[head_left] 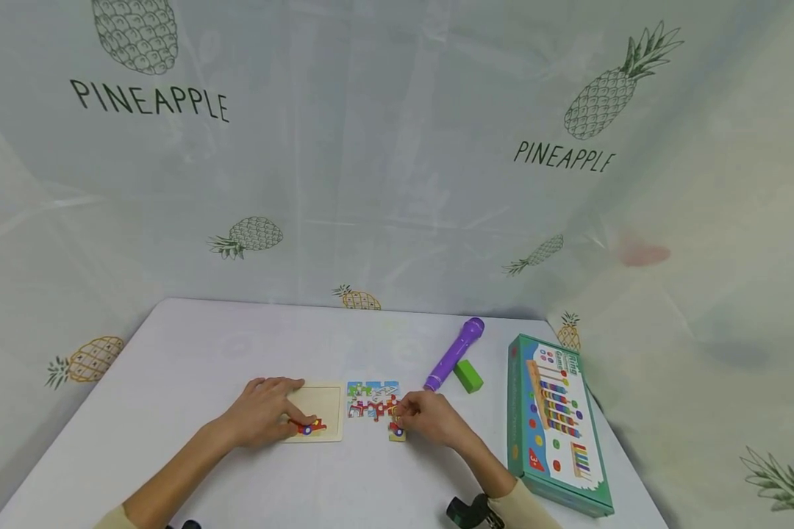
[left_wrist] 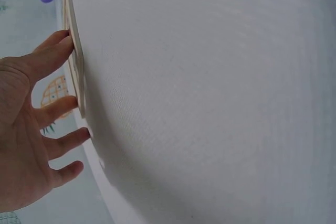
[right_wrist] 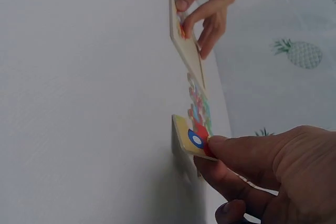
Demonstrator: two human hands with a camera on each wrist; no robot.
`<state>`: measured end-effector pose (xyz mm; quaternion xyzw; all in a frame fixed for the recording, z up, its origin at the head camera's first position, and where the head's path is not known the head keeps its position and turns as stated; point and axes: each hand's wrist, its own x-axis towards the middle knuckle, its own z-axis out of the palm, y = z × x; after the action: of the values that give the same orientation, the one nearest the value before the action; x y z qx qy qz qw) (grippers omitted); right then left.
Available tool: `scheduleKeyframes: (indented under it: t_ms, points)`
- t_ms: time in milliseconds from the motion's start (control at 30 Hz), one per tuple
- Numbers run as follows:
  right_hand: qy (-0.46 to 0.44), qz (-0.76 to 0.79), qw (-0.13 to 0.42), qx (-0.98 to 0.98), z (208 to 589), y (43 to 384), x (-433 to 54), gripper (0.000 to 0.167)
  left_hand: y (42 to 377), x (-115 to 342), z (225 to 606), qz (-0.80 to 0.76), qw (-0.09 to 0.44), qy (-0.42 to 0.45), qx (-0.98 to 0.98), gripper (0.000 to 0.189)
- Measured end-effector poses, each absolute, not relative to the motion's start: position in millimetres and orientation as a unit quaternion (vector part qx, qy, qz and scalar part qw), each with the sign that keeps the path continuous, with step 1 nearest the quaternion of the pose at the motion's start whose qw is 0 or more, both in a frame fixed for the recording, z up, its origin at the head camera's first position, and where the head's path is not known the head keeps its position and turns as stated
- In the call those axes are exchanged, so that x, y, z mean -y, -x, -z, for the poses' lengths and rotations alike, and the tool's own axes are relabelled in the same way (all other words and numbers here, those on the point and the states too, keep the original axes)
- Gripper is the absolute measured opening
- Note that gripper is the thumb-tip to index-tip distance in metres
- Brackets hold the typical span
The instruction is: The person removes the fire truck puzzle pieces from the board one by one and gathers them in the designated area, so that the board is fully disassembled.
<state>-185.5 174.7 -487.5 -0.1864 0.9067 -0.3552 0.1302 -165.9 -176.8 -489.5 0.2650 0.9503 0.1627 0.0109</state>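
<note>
My right hand pinches a jigsaw puzzle piece between thumb and fingertips. It is a thin wooden piece with a blue wheel on a yellow and red print, tilted above the table in the right wrist view. Just beyond it lie several colourful jigsaw pieces in a cluster. Left of these is a pale wooden puzzle board with a raised border. My left hand rests on the board's left part with fingers spread. Its thumb and index finger touch a red car print near the lower edge.
Behind my right hand lie a purple toy microphone and a green block. A green game box lies flat at the right of the white table. A curtain printed with pineapples hangs behind the table.
</note>
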Motion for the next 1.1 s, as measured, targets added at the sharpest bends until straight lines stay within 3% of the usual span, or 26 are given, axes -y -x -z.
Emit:
scheduleKeyframes:
  t_ms: [800,1100]
  points:
    - [0.165,0.341,0.112,-0.919,497.1,184.1,-175.0,0.006,166.5,175.7,489.0,-0.166,0.013,-0.264,-0.95,0.019]
    - [0.182,0.301,0.145,-0.925,490.9,181.2,-176.8,0.033,165.9,175.5,489.4,-0.166,0.01,-0.265,-0.95,0.019]
